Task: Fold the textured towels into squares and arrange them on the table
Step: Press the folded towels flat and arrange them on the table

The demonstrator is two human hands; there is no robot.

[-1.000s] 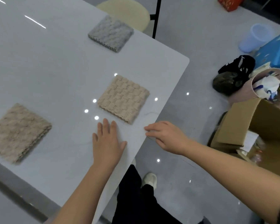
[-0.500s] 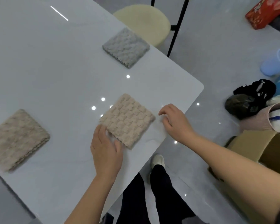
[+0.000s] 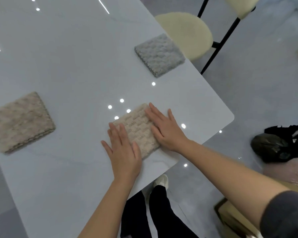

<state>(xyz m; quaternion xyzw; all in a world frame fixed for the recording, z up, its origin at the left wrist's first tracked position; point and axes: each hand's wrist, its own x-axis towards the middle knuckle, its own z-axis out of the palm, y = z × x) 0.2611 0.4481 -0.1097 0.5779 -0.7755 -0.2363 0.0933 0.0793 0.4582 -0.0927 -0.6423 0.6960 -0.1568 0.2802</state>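
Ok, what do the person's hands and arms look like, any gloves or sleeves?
No gloves: the left hand and right hand are bare, with no ring or watch in view. The left forearm is uncovered to the picture's edge; the right forearm is uncovered up to a dark grey sleeve near the elbow.

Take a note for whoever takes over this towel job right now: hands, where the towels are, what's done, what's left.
Left hand lies flat, fingers straight, on the beige towel at its near-left edge. Right hand lies flat on its right side. Neither grips.
The beige towel sits near the corner of the table. The grey towel is further along, by the chair. The tan towel is to the left.
Done: all three lie folded square, spaced apart.
Left: probably just press and square the beige towel, then lift off.
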